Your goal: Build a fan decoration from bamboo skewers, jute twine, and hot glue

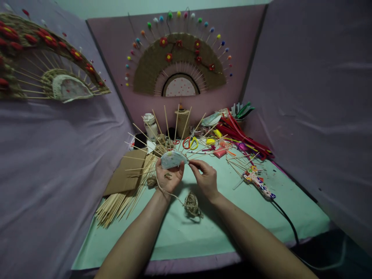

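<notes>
Left hand [170, 181]: palm up below the half-round piece [172, 160], gripping it with our thumb on its near side.
Right hand [207, 177]: thumb and fingertips pinched together at the piece's right corner; we cannot tell what lies between them.
Half-round piece: held up over the bench [174, 243], pale-faced, thin sticks [166, 120] radiating from its curved edge.
Twine [174, 196]: we see it cross our left wrist to a loose ball [192, 204] on the bench between our forearms.
Left of our hands: cardboard [124, 175] and a bundle of loose sticks [109, 211].
Right of our hands: a patterned glue gun [260, 186], its cord trailing toward us.
Beyond our hands: red-and-yellow-handled scissors [190, 143], a twine spool [180, 126] and a jar [148, 128].
Above those: a decorated fan [149, 68] on the facing panel [107, 35].
</notes>
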A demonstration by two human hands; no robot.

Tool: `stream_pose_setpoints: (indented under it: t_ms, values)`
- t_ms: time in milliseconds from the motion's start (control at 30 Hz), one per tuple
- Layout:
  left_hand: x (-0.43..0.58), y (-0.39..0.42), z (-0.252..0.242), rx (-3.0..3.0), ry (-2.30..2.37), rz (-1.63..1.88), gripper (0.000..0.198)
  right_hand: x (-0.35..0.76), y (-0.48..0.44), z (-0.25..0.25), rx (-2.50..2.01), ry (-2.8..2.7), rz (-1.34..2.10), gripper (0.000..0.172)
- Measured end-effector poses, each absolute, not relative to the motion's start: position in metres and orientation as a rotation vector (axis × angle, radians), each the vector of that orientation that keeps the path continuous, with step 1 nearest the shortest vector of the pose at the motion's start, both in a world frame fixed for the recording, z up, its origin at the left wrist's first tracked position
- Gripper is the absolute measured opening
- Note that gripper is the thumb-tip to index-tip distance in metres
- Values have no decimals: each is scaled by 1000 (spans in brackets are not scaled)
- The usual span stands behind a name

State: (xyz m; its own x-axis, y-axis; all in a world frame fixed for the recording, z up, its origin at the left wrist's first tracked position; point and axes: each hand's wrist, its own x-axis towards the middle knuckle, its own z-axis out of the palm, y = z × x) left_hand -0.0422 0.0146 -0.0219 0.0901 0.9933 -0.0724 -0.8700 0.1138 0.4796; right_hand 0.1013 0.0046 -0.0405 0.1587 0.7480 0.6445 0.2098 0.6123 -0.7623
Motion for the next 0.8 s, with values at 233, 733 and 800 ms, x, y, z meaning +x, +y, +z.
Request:
stream_pose_setpoints:
  t_ms: [233,733,800]
  values:
    - [-34,10,-18,376,427,1432,35,103,4,-43,-864,-1328,481,13]
    - [-33,12,-21,398,416,1486,31,109,0,-41,-899,-1356,429,17]
    - [-33,12,-21,362,405,1479,31,109,-1,-41,-884,-1363,408,17]
